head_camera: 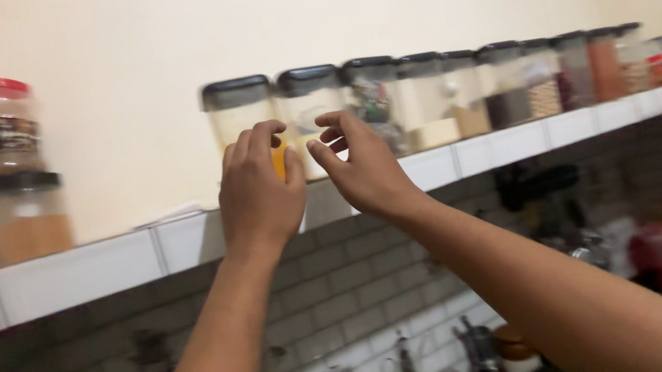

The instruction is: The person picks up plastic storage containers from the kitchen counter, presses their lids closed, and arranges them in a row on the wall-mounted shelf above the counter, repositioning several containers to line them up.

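Fingers of the left hand [259,190] curl over the front of a clear container [242,122] with a black lid, the first in a long row of containers [509,82] standing on a white tiled shelf [79,274] high on the wall. A small yellow patch [280,160] shows between thumb and fingers; the blur makes it impossible to tell whether it is a thing held or something inside the container. The right hand [362,170] is half open, fingers bent and spread, just in front of the next container [311,114] and not clearly touching it.

Both containers look like hard, smooth plastic with straight sides, so they are probably stiff and a little slippery. The one under the left hand seems partly filled with something pale, likely light to moderate in weight. A safe hold would be around the body below the lid, from both sides, since the lid might come loose if lifted by it alone. Two stacked jars [14,170] stand well apart at the shelf's left end.
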